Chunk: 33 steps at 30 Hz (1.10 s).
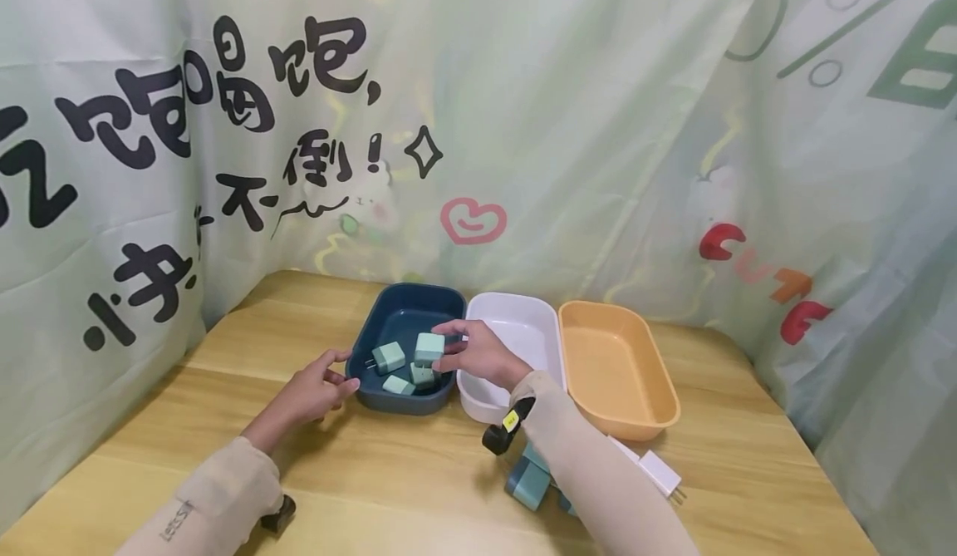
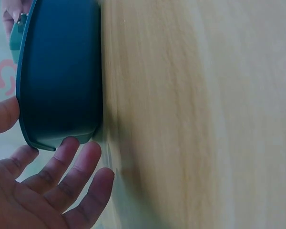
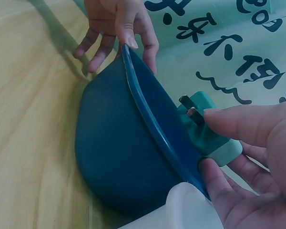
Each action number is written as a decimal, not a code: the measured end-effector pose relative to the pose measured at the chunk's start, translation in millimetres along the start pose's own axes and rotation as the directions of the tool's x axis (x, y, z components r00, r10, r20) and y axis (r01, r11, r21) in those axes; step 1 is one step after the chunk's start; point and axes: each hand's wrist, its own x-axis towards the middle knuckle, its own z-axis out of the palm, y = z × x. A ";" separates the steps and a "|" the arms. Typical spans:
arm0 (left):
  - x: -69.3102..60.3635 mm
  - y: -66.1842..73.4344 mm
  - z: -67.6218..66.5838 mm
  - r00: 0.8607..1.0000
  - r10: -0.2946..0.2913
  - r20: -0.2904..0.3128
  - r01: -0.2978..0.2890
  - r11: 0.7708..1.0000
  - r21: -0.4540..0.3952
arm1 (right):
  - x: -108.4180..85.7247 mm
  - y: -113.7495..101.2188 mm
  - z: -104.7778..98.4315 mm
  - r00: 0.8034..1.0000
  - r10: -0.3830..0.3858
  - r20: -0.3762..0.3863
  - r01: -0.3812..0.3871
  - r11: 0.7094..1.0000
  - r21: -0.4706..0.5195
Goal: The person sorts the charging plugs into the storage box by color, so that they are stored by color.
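Note:
Above the dark blue tray point(image 1: 407, 297), my right hand point(image 1: 486, 352) pinches a pale green plug charger point(image 1: 429, 348) between thumb and fingers. Its two metal prongs show in the right wrist view, where the charger point(image 3: 214, 138) hangs just past the tray's rim. Inside the tray lie more green chargers: one on the left point(image 1: 389, 358), one partly beneath the held one point(image 1: 423, 376) and one near the front wall point(image 1: 399, 386). At the tray's left front corner, my left hand point(image 1: 314, 386) touches the rim and outer side, its fingers point(image 2: 81, 167) loosely spread.
A white tray point(image 1: 516, 307) and an orange tray point(image 1: 620, 365) stand in a row right of the blue one. Partly hidden under my right forearm are teal chargers point(image 1: 529, 483) and a white charger point(image 1: 660, 473) on the wooden table point(image 1: 374, 489). Printed curtains point(image 1: 561, 165) surround the table.

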 end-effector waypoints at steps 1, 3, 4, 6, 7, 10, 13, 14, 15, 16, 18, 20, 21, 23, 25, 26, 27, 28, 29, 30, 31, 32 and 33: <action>-0.2 1.0 -0.1 1.000 -0.003 -0.002 0.003 1.000 -0.003 | 1.5 -0.5 -0.4 1.000 0.002 -0.005 -0.002 1.000 -0.003; 0.1 3.2 -0.7 1.000 -0.005 -0.006 0.005 1.000 -0.003 | 4.6 -1.7 -1.2 1.000 0.003 -0.015 -0.004 1.000 -0.005; 0.1 4.2 -1.1 1.000 -0.004 -0.007 0.004 1.000 -0.001 | 6.2 -2.2 -1.6 1.000 0.004 -0.018 -0.004 1.000 -0.002; 0.2 6.0 -2.1 1.000 0.003 -0.005 -0.003 1.000 0.003 | 9.2 -3.2 -2.0 1.000 0.007 -0.027 -0.007 1.000 0.000; 0.3 6.5 -2.5 1.000 0.006 -0.006 -0.006 1.000 0.005 | 10.4 -3.9 -2.1 1.000 0.009 -0.029 -0.009 1.000 -0.001; 0.0 7.5 -3.4 1.000 0.016 -0.001 -0.016 1.000 0.011 | 13.9 -4.8 -1.9 0.999 0.012 -0.031 -0.012 1.000 0.002; -0.1 6.5 -3.1 1.000 0.019 -0.001 -0.019 1.000 0.015 | 16.7 -5.3 -1.5 1.000 0.006 -0.028 -0.006 1.000 0.013; -0.2 6.2 -3.0 1.000 0.021 -0.001 -0.021 1.000 0.015 | 17.5 -5.4 -1.4 1.000 0.004 -0.027 -0.004 1.000 0.020; -0.2 5.7 -2.7 1.000 0.023 -0.001 -0.023 1.000 0.014 | 18.2 -5.5 -1.3 1.000 0.003 -0.025 -0.002 1.000 0.026; -0.4 5.2 -2.4 1.000 0.023 0.001 -0.023 1.000 0.012 | 19.1 -5.3 -1.3 1.000 0.003 -0.024 -0.002 0.999 0.032; -0.2 4.0 -1.8 1.000 0.021 0.002 -0.021 1.000 0.006 | 20.8 -4.7 -1.6 1.000 0.004 -0.019 -0.004 0.999 0.047; 0.0 2.9 -1.2 1.000 0.021 0.003 -0.021 1.000 -0.001 | 22.4 -3.8 -2.1 1.000 0.008 -0.011 -0.008 0.998 0.061; 0.2 2.4 -0.9 1.000 0.019 0.003 -0.019 1.000 -0.003 | 23.3 -3.2 -2.4 1.000 0.012 -0.009 -0.011 0.998 0.068; 0.6 1.7 -0.3 1.000 0.016 -0.001 -0.016 1.000 -0.002 | 25.5 -2.1 -3.0 1.000 0.021 -0.007 -0.021 0.997 0.075; 0.8 1.2 -0.1 1.000 0.020 -0.001 -0.020 1.000 0.002 | 28.1 -0.1 -3.4 1.000 0.026 -0.011 -0.025 0.996 0.082; 0.8 0.8 -0.1 1.000 0.021 0.000 -0.021 1.000 0.004 | 29.7 0.8 -3.5 0.999 0.029 -0.014 -0.027 0.996 0.087; 1.0 0.5 0.2 1.000 0.019 -0.002 -0.019 1.000 0.005 | 31.2 1.7 -3.6 0.999 0.028 -0.017 -0.027 0.996 0.085; 1.3 0.0 0.1 1.000 0.021 -0.002 -0.021 1.000 0.006 | 32.6 2.2 -3.7 0.999 0.028 -0.020 -0.026 0.996 0.084; 1.4 -0.3 0.1 1.000 0.021 -0.002 -0.021 1.000 0.007 | 34.3 2.8 -4.0 0.999 0.027 -0.023 -0.025 0.996 0.083; 1.5 -0.8 0.2 1.000 0.022 -0.002 -0.022 1.000 0.007 | 35.5 3.0 -4.1 0.999 0.026 -0.026 -0.024 0.997 0.077; 1.8 -1.3 0.2 1.000 0.026 -0.001 -0.026 1.000 0.008 | 36.9 2.6 -4.2 0.999 0.028 -0.028 -0.026 0.997 0.070; 2.0 -1.8 0.4 1.000 0.024 -0.002 -0.024 1.000 0.005 | 37.9 2.0 -4.5 0.999 0.031 -0.031 -0.029 0.998 0.059; 2.1 -2.2 0.6 1.000 0.023 -0.003 -0.023 1.000 0.003 | 38.8 1.5 -4.6 0.999 0.034 -0.035 -0.032 0.998 0.048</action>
